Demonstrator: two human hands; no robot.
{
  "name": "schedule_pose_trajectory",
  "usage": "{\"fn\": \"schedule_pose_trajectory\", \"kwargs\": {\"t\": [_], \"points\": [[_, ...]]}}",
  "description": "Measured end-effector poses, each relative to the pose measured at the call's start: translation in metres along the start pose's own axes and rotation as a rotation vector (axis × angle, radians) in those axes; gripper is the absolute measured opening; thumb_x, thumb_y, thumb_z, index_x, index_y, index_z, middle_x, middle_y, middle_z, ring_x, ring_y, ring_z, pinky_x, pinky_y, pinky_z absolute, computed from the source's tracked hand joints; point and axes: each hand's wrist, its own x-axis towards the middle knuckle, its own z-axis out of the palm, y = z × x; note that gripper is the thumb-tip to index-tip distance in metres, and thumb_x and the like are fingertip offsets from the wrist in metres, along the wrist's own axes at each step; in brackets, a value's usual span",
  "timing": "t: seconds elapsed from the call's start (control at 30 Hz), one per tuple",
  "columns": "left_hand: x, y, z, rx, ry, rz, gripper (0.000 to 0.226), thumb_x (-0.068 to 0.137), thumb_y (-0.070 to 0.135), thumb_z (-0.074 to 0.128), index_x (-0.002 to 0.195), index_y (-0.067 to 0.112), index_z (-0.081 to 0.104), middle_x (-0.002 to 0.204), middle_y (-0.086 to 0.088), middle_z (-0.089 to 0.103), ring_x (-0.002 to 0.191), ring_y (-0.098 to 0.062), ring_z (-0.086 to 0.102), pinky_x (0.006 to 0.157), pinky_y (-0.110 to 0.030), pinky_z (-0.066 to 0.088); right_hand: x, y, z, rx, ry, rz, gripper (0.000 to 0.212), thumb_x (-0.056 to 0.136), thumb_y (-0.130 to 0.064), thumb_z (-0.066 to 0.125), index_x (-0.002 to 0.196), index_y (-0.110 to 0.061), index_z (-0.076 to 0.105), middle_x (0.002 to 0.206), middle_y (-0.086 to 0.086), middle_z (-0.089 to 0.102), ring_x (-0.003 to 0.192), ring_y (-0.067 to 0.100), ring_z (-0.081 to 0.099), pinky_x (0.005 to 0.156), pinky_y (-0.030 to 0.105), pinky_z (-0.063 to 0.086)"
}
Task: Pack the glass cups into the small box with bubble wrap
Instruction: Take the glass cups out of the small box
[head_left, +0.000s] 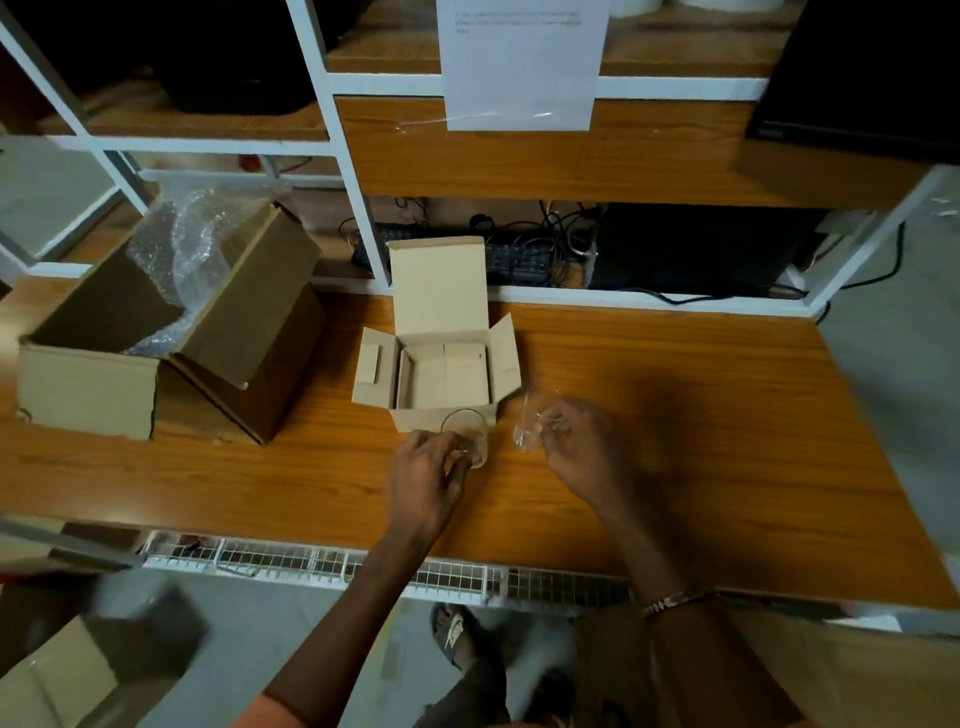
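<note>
Here, left hand (423, 475) curls round an upright glass cup (466, 435) on the table (675, 415), touching the small box (441, 384) front wall. Right hand (576, 441) pinches a blurred second cup (530, 434) beside the right flap. Box opening lies just beyond both; left looks nearer.

We see the small box (441, 379) open mid-table (727, 441); one glass cup (467, 436) just before it under our left hand (423, 478); second cup (530, 431) right of it, in our right hand (576, 447); large box (130, 338) with bubble wrap (182, 244) far left.
</note>
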Motion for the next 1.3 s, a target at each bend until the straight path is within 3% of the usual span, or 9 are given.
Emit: {"fn": "schedule_pose_trajectory", "kwargs": {"t": [0.13,0.23,0.4,0.6,0.7,0.87,1.03,1.2,1.3], "points": [[-0.029,0.007,0.026,0.028,-0.121,-0.06,0.02,0.092,0.022,0.077,0.11,0.03,0.072,0.103,0.007,0.067,0.096,-0.013,0.055,0.081,-0.037,0.052,-0.04,0.02,0.01,-0.16,-0.039,0.085,0.011,0.099,-0.018,0.07,0.108,-0.023,0.074,0.108,-0.004,0.073,0.09,0.012,0.065,0.061,0.018,0.038],[-0.042,0.014,0.038,0.059,-0.183,-0.058,0.029,0.089,0.016,0.076,0.114,0.03,0.07,0.104,0.013,0.057,0.1,-0.015,0.054,0.089,-0.037,0.05,-0.059,0.025,0.014,-0.192,-0.024,0.148,0.019,0.101,-0.021,0.068,0.12,-0.025,0.072,0.115,-0.005,0.073,0.097,0.01,0.067,0.071,0.018,0.048],[-0.046,0.019,0.047,0.094,-0.236,-0.035,0.032,0.09,0.012,0.073,0.119,0.025,0.071,0.118,0.001,0.065,0.11,-0.019,0.054,0.095,-0.035,0.046,-0.071,0.026,0.019,-0.195,-0.028,0.211,0.023,0.103,-0.02,0.064,0.125,-0.027,0.069,0.12,-0.004,0.071,0.105,0.013,0.067,0.086,0.03,0.06],[-0.044,0.018,0.049,0.114,-0.21,0.053,0.037,0.086,0.015,0.078,0.123,0.015,0.072,0.128,-0.007,0.071,0.115,-0.027,0.062,0.099,-0.043,0.05,-0.068,0.021,0.021,-0.228,-0.088,0.204,0.015,0.103,-0.016,0.065,0.113,-0.025,0.072,0.11,-0.003,0.073,0.086,0.008,0.057,0.062,0.017,0.042],[-0.047,0.012,0.052,0.095,-0.191,0.072,0.042,0.089,0.021,0.077,0.13,0.018,0.07,0.136,-0.006,0.065,0.121,-0.027,0.062,0.104,-0.042,0.052,-0.061,0.014,0.015,-0.22,-0.131,0.17,0.021,0.1,-0.017,0.071,0.119,-0.024,0.074,0.114,-0.003,0.075,0.093,0.012,0.067,0.065,0.019,0.046],[-0.04,0.007,0.035,0.022,-0.051,0.036,0.042,0.098,0.037,0.07,0.138,0.024,0.065,0.145,-0.004,0.057,0.123,-0.022,0.059,0.104,-0.04,0.049,-0.037,-0.009,0.009,-0.087,-0.107,0.17,0.01,0.102,-0.016,0.066,0.096,-0.022,0.072,0.089,-0.007,0.069,0.073,0.005,0.058,0.055,0.018,0.035],[-0.007,-0.021,-0.022,0.023,0.105,-0.023,0.036,0.098,0.031,0.071,0.134,0.028,0.067,0.146,-0.002,0.055,0.119,-0.019,0.06,0.097,-0.038,0.051,-0.002,-0.054,0.019,0.084,-0.072,0.06,0.008,0.1,-0.012,0.07,0.106,-0.014,0.076,0.103,-0.002,0.072,0.092,0.008,0.063,0.065,0.014,0.039],[0.046,-0.069,-0.109,0.111,0.29,-0.024,0.032,0.097,0.025,0.072,0.129,0.023,0.071,0.134,-0.004,0.062,0.123,-0.023,0.06,0.095,-0.044,0.052,0.043,-0.12,0.058,0.16,-0.089,-0.077,0.009,0.098,-0.02,0.074,0.105,-0.025,0.077,0.108,-0.009,0.076,0.09,0.008,0.069,0.066,0.021,0.052],[0.075,-0.111,-0.161,0.184,0.363,0.003,0.036,0.095,0.022,0.074,0.13,0.018,0.071,0.132,-0.009,0.063,0.122,-0.026,0.059,0.096,-0.043,0.049,0.078,-0.177,0.083,0.173,-0.165,-0.179,0.009,0.1,-0.022,0.07,0.106,-0.026,0.077,0.104,-0.014,0.072,0.091,0.005,0.065,0.066,0.017,0.045]]}}
